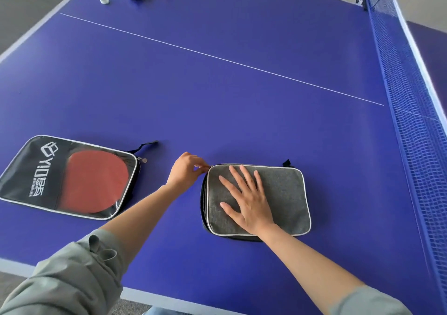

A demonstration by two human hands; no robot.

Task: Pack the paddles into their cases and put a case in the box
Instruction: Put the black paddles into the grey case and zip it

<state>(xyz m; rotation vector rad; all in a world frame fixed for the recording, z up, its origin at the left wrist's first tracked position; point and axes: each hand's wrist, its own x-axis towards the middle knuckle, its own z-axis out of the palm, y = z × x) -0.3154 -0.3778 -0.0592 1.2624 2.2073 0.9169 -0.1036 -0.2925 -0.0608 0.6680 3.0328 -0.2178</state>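
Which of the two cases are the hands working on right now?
The grey fabric case, right of the black case with its clear window. The right hand lies flat on it while the left hand pinches at its far-left corner.

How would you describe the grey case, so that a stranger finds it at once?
On the blue table, look near the net. The grey case lies under the flat right hand. Unlike the black case, it is plain fabric, with no window.
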